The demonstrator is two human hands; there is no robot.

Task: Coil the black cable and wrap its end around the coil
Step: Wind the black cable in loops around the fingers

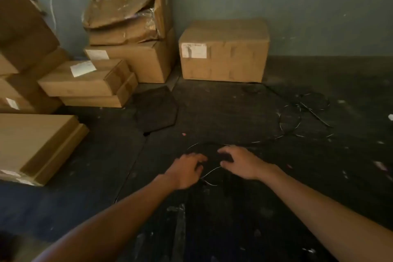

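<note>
I see the left hand (187,169) and right hand (239,161) down on the black cable (290,121) (grip unclear) on the floor (234,108).

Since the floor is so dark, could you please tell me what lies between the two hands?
In the head view, a thin loop of the black cable runs between the left hand and right hand; otherwise only dark floor.
</note>
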